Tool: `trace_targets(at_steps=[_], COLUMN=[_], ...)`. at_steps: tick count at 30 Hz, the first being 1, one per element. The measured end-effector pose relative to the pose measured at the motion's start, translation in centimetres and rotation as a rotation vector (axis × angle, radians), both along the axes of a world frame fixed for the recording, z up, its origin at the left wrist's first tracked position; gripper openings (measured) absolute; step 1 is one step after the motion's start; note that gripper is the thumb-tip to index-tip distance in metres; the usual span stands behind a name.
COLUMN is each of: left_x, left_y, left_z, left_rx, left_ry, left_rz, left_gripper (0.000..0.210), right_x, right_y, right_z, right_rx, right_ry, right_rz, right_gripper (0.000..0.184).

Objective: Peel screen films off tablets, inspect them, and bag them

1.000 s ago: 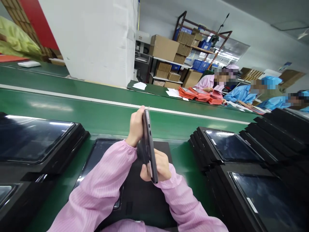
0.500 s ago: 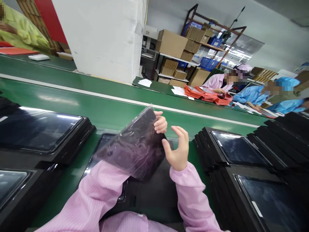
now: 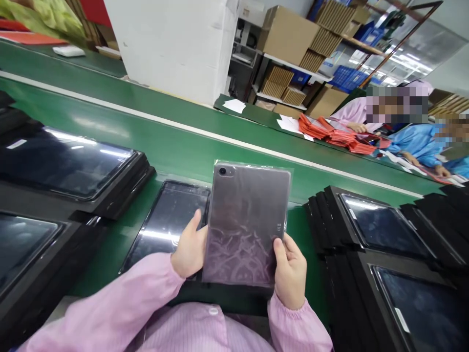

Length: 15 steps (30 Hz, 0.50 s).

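Observation:
A grey tablet (image 3: 245,222) wrapped in a clear plastic bag is held upright before me, its back and camera lens facing me. My left hand (image 3: 189,247) grips its lower left edge and my right hand (image 3: 290,269) grips its lower right edge. Under it, a second tablet (image 3: 166,225) lies screen up on a black tray (image 3: 220,296) on the green bench.
Stacks of black trays holding tablets stand at the left (image 3: 66,168) and right (image 3: 370,227). A green conveyor belt (image 3: 164,142) runs behind. Seated people (image 3: 410,142) work at red packets (image 3: 330,134) at the far right. Shelves with cardboard boxes (image 3: 289,34) stand behind.
The bagged tablet was turned from edge-on to flat with its back facing me. My right hand let go, then took hold again at the lower right edge. The view tilted down.

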<state>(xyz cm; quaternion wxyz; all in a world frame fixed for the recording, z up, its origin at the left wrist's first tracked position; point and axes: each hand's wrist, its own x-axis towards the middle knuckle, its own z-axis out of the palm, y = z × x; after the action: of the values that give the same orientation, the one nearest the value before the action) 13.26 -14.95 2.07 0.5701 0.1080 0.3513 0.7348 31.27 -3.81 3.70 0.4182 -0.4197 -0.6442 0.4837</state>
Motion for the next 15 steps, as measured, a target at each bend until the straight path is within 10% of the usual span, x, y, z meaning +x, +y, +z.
trace_targets(at_steps=[8,15], left_x=[2.4,1.8], left_y=[-3.0,-3.0], left_z=[-2.6,-3.3], left_rx=[-0.103,-0.136], left_ry=[-0.119,-0.182], left_rz=[0.113,0.172], left_gripper=[0.046,0.042], right_x=[-1.6,-2.6], right_y=[-0.7,-2.8], right_z=[-1.8,0.6], right_rx=[0.518,1.045], right_ry=[-0.115,-0.345], right_rz=[-0.245,-0.123], right_gripper=[0.012,0.013])
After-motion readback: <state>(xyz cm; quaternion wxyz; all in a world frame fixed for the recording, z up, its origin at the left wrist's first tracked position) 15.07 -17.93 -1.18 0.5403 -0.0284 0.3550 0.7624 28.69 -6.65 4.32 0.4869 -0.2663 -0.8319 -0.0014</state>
